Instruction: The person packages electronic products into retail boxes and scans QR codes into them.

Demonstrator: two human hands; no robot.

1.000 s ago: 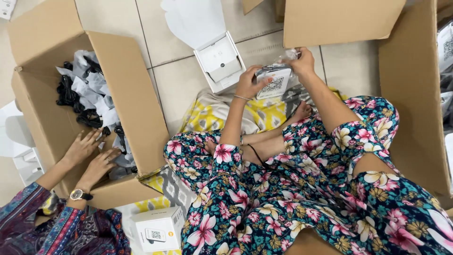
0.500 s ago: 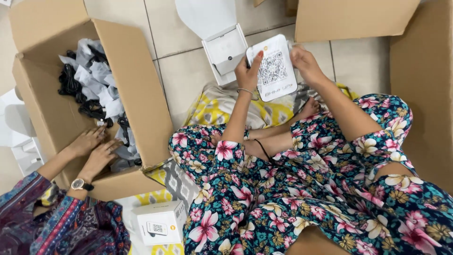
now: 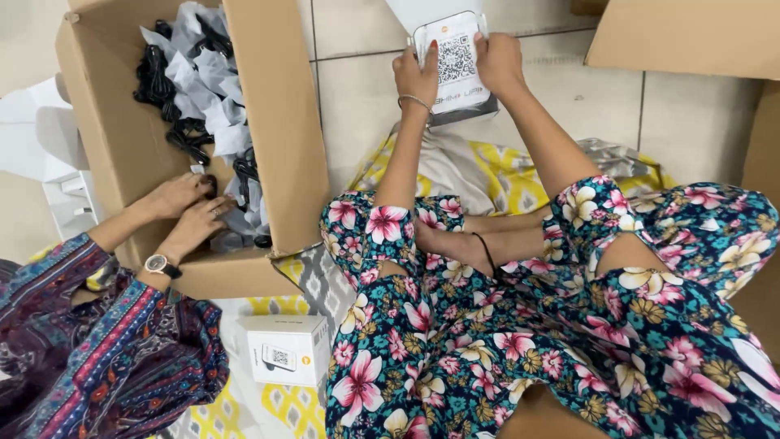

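I hold a white flat device (image 3: 457,67) with a square code pattern on its face, upright in front of me over the tiled floor. My left hand (image 3: 418,75) grips its left edge and my right hand (image 3: 499,60) grips its right edge. A thin bangle sits on my left wrist. My legs in flowered trousers are crossed below, resting on a yellow patterned cloth (image 3: 487,175).
A co-worker's two hands (image 3: 188,213) reach into an open cardboard box (image 3: 280,138) of black cables in grey bags on the left. A small white carton (image 3: 286,349) lies near my left knee. Another large cardboard box (image 3: 691,41) stands at the right.
I have lifted the white device higher and turned its patterned face toward me. The co-worker's hands stay in the cable box.
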